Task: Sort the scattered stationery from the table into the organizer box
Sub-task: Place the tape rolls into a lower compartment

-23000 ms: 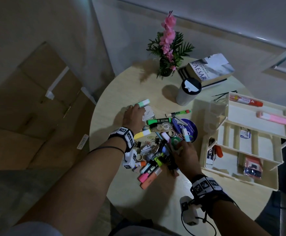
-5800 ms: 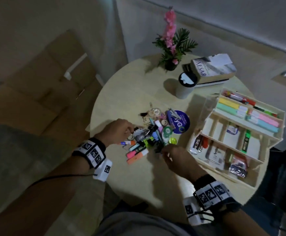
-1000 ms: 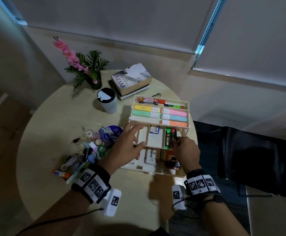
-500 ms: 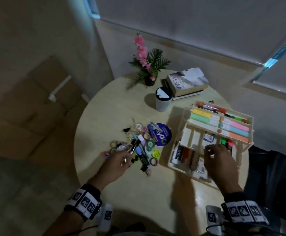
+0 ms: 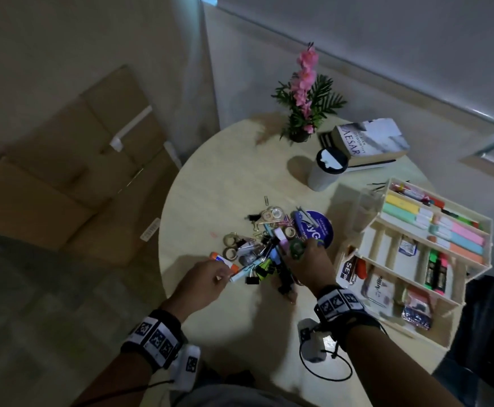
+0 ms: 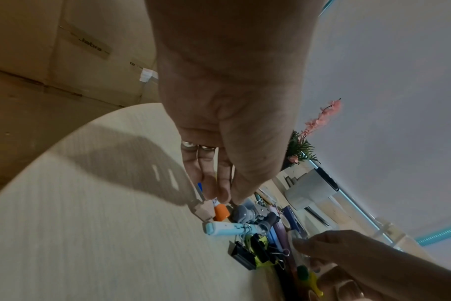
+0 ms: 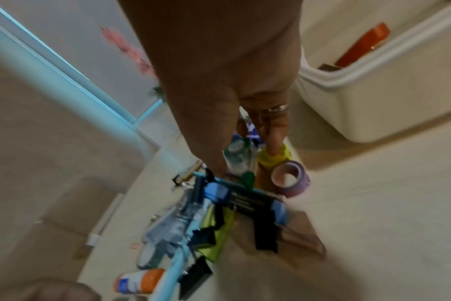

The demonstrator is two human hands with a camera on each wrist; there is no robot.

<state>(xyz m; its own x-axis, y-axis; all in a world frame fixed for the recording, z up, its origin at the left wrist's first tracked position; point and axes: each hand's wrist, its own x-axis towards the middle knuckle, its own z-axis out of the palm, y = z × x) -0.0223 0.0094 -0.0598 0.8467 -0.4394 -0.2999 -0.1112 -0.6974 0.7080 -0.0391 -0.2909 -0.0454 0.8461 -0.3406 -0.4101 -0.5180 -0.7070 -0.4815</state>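
Orange-capped glue stick (image 5: 224, 262) at far left of the pile: we see the left hand (image 5: 203, 284) reaching it, fingertips (image 6: 220, 194) closing on its white barrel just behind the cap. From the left wrist view the thumb and two fingers appear to pinch it, though whether it is already lifted we cannot tell. Just right of that hand lie a pale blue correction pen (image 6: 228, 228) and black binder clips (image 6: 241, 257), touching one another in the heap of loose stationery (image 5: 269, 245).

Further right, the right hand (image 5: 308, 267) presses down into the same heap, its fingers extended among small tape rolls: a green roll (image 7: 236, 153) under the thumb, a yellow roll (image 7: 274, 157) ringed on a fingertip, and a purple roll (image 7: 291, 178) just beside it. We judge the grip partial; what exactly it holds is unclear through the blur.

To the right of that hand stands the organizer box (image 5: 457, 311), its upper tray already lined with highlighters (image 5: 433, 227), lower compartments partly filled.

We read the step as a fresh pick from the pile, with much small stock left on the round table (image 5: 219, 183). The next move calls for a firm pinch on each item, a clean lift free of tangled clips, and carriage rightward to a fitting compartment.
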